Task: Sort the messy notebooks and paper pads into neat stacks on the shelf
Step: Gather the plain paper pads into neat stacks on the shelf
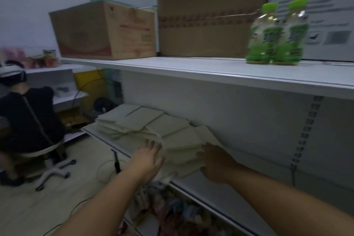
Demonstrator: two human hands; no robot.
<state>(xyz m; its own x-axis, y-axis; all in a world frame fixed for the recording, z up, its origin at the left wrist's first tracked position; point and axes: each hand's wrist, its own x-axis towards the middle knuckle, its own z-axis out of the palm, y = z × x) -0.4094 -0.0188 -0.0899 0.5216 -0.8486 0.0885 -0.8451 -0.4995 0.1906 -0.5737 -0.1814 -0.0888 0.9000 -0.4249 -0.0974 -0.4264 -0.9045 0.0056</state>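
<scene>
A messy heap of cream-coloured notebooks and paper pads (149, 128) lies spread over the middle shelf (239, 195), overlapping at odd angles. My left hand (147, 159) lies flat on the near left part of the heap, fingers straight. My right hand (216, 161) touches the near right edge of the pads with its fingers extended. Neither hand grips a pad. The picture is blurred.
Two green-capped drink bottles (275, 34) and cardboard boxes (103, 28) stand on the upper shelf (191, 69). Colourful packets (172, 209) fill the shelf below. A person in black (32, 119) sits on a wheeled chair at the left. Cables trail on the floor.
</scene>
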